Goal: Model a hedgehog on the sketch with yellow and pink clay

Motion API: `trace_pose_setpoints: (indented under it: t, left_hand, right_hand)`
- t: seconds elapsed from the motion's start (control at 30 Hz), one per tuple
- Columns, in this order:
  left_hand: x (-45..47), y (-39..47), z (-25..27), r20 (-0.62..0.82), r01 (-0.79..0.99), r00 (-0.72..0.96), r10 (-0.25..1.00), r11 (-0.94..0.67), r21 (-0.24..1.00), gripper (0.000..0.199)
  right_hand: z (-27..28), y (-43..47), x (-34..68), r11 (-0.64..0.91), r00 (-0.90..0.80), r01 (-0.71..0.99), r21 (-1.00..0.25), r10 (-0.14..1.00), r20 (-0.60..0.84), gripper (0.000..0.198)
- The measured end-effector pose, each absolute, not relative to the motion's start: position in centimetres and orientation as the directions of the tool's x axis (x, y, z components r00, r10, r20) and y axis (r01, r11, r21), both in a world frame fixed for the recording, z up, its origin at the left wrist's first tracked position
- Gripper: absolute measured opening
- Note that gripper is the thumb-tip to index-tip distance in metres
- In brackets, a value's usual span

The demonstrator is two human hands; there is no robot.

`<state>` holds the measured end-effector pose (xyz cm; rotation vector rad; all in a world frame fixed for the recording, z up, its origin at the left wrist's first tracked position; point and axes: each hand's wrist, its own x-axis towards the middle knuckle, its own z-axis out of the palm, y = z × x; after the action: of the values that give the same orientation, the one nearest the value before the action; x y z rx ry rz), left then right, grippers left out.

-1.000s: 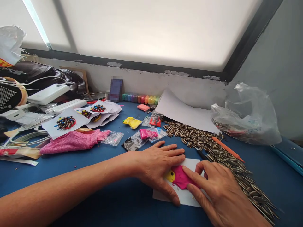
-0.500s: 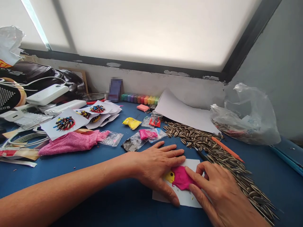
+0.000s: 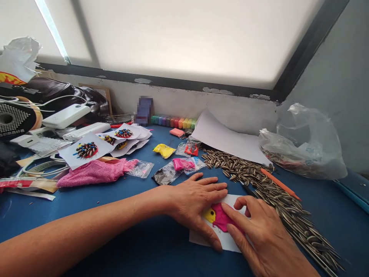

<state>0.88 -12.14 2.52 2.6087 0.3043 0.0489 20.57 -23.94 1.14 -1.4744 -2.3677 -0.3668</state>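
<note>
A sheet of white paper [image 3: 203, 238] lies on the blue tabletop, bearing a flattened patch of pink clay [image 3: 219, 220]. At the patch's left edge sits a bit of yellow clay [image 3: 209, 216] with a black dot. My left hand [image 3: 196, 204] rests flat over the paper's left side, fingers spread, holding it down. With forefinger and thumb apart, my right hand [image 3: 259, 232] presses the pink clay from the right; its other fingers are bent, and it covers part of the clay and paper. Pen-drawn marks show below the clay.
Striped sunflower seeds [image 3: 296, 219] spread at right, with an orange pen [image 3: 281, 184] on them. Clay packets [image 3: 183, 164] lie ahead. Seed-covered cards [image 3: 86, 150], a pink cloth [image 3: 92, 173] and a white power bank [image 3: 66, 116] are at left; a plastic bag [image 3: 305, 150] stands far right.
The whole view has shifted slightly, so everything appears a little further right. My right hand has moved slightly left over the pink clay; my left hand stays flat on the paper.
</note>
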Motion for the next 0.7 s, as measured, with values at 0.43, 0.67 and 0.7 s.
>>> trace_pose_setpoints:
  t: [0.43,0.67,0.7]
  left_hand:
    - [0.87,-12.18,2.67,-0.055,0.224,0.972,0.228,-0.831,0.509,0.098]
    - [0.92,-12.11,2.59,-0.048,0.214,0.974,0.221,-0.836,0.506,0.096]
    - [0.93,-12.11,2.59,-0.047,0.213,0.974,0.22,-0.837,0.504,0.096]
  right_hand:
    - [1.79,-23.61,20.23,0.483,-0.459,0.874,0.049,0.79,0.407,0.027]
    - [1.51,-23.44,19.98,0.47,-0.434,0.883,0.007,0.811,0.392,0.027]
    - [1.54,-23.45,19.98,0.466,-0.429,0.885,-0.002,0.816,0.387,0.027]
